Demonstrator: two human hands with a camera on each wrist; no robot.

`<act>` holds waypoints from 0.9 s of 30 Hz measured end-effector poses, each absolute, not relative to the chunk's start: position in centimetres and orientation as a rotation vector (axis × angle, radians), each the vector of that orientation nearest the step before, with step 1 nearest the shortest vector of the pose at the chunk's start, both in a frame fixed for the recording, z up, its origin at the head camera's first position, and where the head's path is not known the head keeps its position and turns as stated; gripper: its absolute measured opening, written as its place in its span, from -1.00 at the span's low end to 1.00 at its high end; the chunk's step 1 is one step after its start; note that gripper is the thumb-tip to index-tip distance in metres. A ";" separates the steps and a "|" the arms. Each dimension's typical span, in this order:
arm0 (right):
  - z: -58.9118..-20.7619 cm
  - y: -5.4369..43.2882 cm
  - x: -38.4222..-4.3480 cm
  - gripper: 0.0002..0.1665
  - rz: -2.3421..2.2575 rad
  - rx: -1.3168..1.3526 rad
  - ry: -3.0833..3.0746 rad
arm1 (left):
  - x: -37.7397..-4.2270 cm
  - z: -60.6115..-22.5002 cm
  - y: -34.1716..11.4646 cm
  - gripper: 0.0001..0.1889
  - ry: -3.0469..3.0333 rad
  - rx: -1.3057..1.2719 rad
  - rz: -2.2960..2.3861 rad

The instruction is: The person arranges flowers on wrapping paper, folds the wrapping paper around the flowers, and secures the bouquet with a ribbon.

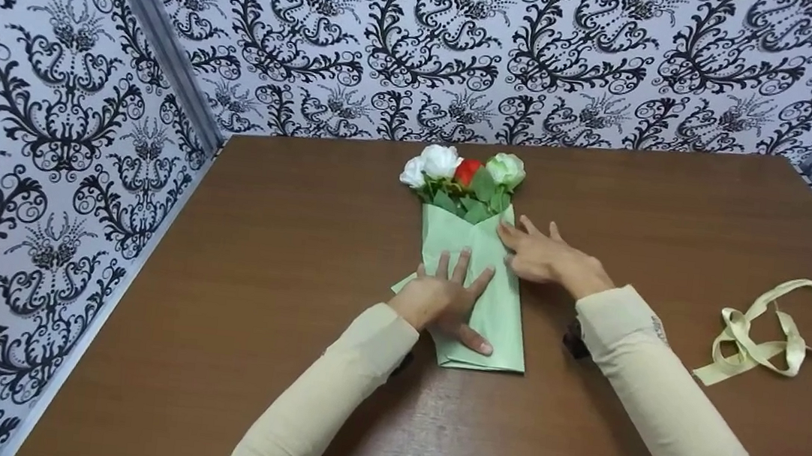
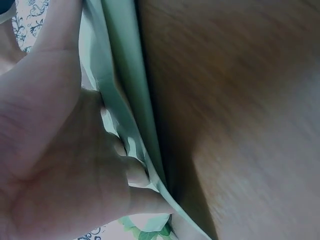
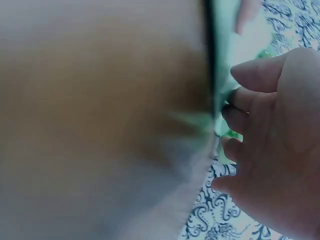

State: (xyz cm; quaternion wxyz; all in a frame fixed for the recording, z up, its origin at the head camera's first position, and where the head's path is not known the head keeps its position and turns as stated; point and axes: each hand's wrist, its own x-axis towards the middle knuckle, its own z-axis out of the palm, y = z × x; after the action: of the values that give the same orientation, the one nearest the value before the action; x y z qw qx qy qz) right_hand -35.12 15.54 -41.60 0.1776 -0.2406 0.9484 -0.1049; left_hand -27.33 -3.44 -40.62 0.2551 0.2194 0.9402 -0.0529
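Note:
A bouquet lies on the brown table, wrapped in pale green paper (image 1: 502, 317). White flowers (image 1: 441, 161), a red flower (image 1: 468, 172) and a pale green flower (image 1: 506, 169) show above the wrap among green leaves (image 1: 483, 185). My left hand (image 1: 444, 300) lies flat across the front of the paper, its fingers spread. At the wrap's upper right edge is my right hand (image 1: 549, 262), fingers extended and fingertips right at the paper. In the left wrist view, folded layers of the paper (image 2: 127, 75) stand beside the left palm. The stems are hidden inside the wrap.
A cream satin ribbon (image 1: 727, 367) lies loosely looped on the right of the table (image 1: 283, 245). Walls (image 1: 440, 50) with a black-and-white scroll pattern stand behind the table and at its sides.

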 end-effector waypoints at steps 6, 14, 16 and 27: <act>-41.8 16.1 -34.0 -0.22 -0.405 -0.702 2.748 | -27.4 -40.7 -3.3 0.27 2.551 0.595 -0.153; -39.8 17.3 -31.8 -0.79 -0.721 -0.565 2.764 | -27.7 -40.2 -3.7 0.24 2.531 0.610 -0.089; -39.8 17.6 -31.3 -0.78 -0.699 -0.581 2.706 | -27.8 -40.1 -3.7 0.25 2.514 0.599 -0.076; -41.0 16.9 -29.2 0.44 -0.499 -0.685 2.669 | -27.1 -40.7 -2.1 0.23 2.600 0.449 -0.067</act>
State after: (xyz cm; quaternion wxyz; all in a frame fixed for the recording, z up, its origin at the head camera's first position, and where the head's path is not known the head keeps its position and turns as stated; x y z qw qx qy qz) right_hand -29.22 16.87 -40.95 0.1700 -0.2410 0.9392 -0.1757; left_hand -27.05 -2.11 -40.66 0.2487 0.1647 0.9542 -0.0245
